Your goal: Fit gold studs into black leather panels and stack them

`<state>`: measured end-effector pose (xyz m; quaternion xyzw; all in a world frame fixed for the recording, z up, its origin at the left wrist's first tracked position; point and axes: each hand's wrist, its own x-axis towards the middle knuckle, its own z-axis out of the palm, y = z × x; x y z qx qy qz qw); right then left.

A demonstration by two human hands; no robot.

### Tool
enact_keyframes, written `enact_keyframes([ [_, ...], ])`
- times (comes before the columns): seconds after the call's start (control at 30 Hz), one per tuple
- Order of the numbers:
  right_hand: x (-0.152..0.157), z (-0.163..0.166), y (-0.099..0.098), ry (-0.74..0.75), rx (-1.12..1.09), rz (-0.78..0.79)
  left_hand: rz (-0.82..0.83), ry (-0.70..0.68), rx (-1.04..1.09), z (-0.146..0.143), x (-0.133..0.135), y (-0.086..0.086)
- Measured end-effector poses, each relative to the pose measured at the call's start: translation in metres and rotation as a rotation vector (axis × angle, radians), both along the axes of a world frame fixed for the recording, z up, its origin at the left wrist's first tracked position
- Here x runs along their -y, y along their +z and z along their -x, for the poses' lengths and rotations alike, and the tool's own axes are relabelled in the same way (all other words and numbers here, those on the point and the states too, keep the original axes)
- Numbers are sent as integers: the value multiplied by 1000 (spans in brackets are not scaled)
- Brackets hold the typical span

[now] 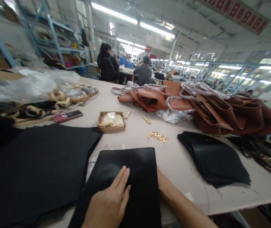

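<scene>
A flat black leather piece [130, 164] lies on the table in front of me. My left hand [110, 202] rests flat on top of it, fingers stretched out and close together. My right hand [162, 183] reaches under the piece's right edge; only its heel and wrist show, and the fingers are hidden beneath the leather. To the left lies a large stack of black fabric sheets [35, 164]. A second stack of black leather pieces [213, 158] sits to the right.
Loose gold studs [156, 136] and a small cardboard box of gold hardware [111, 121] lie mid-table. Brown leather bags [211, 107] are piled at the back right. Straps, plastic wrap and a red calculator [66, 116] sit at the left. Two people sit far behind.
</scene>
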<state>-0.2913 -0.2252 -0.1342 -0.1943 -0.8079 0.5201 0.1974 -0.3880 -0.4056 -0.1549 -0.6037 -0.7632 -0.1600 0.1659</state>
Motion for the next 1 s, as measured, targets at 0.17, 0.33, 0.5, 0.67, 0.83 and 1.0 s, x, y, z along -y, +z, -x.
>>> enact_keyframes([
  [0.17,-62,-3,-19,-99,179,-538,127,-43,32,4,-8,-14],
  [0.33,-117,15,-21,-132,288,-743,146,-50,7,7,-5,-19],
  [0.5,-127,35,-16,-29,427,-853,118,-65,28,6,-2,-25],
  [0.67,-134,41,-10,2,561,-846,156,-38,104,2,7,-16],
  [0.83,-151,50,-6,19,652,-759,131,-31,143,0,14,-10],
  [1.0,-159,56,-4,-19,705,-596,65,-30,145,-1,17,-13],
])
